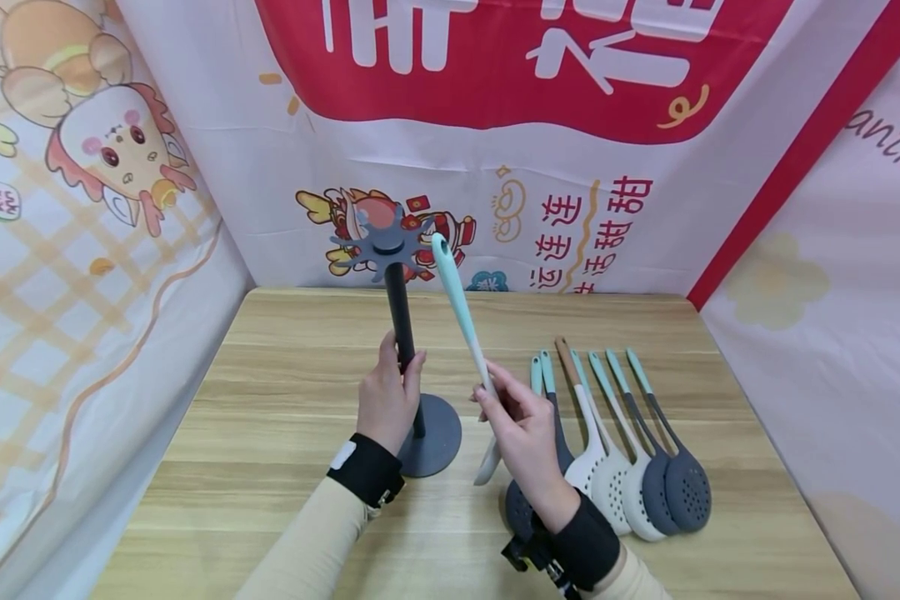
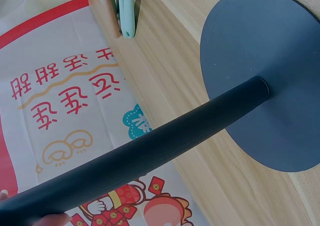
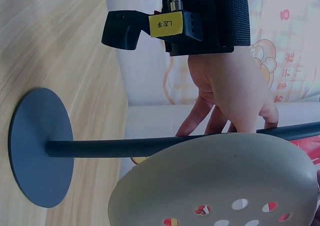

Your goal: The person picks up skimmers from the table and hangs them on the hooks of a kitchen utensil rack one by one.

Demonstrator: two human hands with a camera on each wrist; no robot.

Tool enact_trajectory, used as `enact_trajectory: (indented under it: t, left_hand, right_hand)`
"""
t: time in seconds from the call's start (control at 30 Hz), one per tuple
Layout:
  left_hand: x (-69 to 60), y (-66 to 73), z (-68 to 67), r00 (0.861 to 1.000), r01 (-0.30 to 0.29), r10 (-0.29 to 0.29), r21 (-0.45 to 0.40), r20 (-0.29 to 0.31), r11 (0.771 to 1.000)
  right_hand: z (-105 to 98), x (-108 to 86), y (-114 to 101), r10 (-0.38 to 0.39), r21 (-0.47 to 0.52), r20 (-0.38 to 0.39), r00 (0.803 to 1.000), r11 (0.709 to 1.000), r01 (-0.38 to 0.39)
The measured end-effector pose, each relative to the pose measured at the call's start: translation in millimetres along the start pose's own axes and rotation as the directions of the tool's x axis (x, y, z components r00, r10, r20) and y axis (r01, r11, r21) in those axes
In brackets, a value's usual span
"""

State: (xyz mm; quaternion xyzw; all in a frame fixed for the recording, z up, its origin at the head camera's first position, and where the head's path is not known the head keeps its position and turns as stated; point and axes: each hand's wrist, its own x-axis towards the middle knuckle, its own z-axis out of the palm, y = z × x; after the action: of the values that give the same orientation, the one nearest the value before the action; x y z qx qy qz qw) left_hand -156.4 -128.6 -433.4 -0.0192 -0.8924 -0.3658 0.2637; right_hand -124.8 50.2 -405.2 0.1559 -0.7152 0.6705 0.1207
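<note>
A dark grey utensil stand has a star-shaped hook top point(image 1: 388, 242), a black pole point(image 1: 399, 317) and a round base point(image 1: 435, 442) on the table. My left hand point(image 1: 390, 396) grips the pole about midway up, thumb and fingers on either side. To its right, my right hand point(image 1: 525, 429) pinches the handle of a skimmer point(image 1: 457, 296), tilted with its mint end up near the hooks but apart from them. The skimmer's pale head, pierced with holes, fills the lower right wrist view point(image 3: 215, 186); in the head view it is mostly hidden.
Right of my right hand, several skimmers point(image 1: 687, 492) lie in an overlapping row, heads toward me, in grey and off-white. One has a brown handle end point(image 1: 566, 358). A printed cloth point(image 1: 435, 150) hangs behind the wooden table point(image 1: 270, 433).
</note>
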Motion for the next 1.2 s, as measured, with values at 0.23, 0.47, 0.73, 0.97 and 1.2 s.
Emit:
enact_trajectory:
  t: [0.23, 0.47, 0.73, 0.97, 1.2]
  left_hand:
    - [-0.3, 1.3, -0.1, 1.000, -0.004, 0.004, 0.004, -0.001, 1.000]
    - [0.5, 0.6, 0.9, 1.000, -0.019, 0.019, 0.006, -0.013, 1.000]
    - [1.0, -0.3, 0.8, 1.000, -0.011, 0.011, 0.000, -0.007, 1.000]
    - [1.4, -0.8, 1.2, 1.000, -0.001, 0.001, -0.001, 0.000, 1.000]
    - [1.8, -1.0, 1.3, 1.000, -0.004, 0.004, 0.001, -0.005, 1.000]
  right_hand:
    - [0.3, 0.4, -1.5, 0.013, -0.002, 0.019, 1.000, 1.000, -0.013]
    - [1.4, 2.2, -1.1, 0.038, -0.035, 0.042, 0.998, 0.999, -0.037]
    - [4.0, 3.7, 0.2, 0.025, -0.036, 0.056, 0.998, 0.999, -0.023]
    - [5.6, 4.5, 1.8, 0.023, -0.032, 0.060, 0.998, 0.999, -0.021]
    - [6.8, 5.3, 2.1, 0.017, -0.027, 0.084, 0.996, 1.000, -0.015]
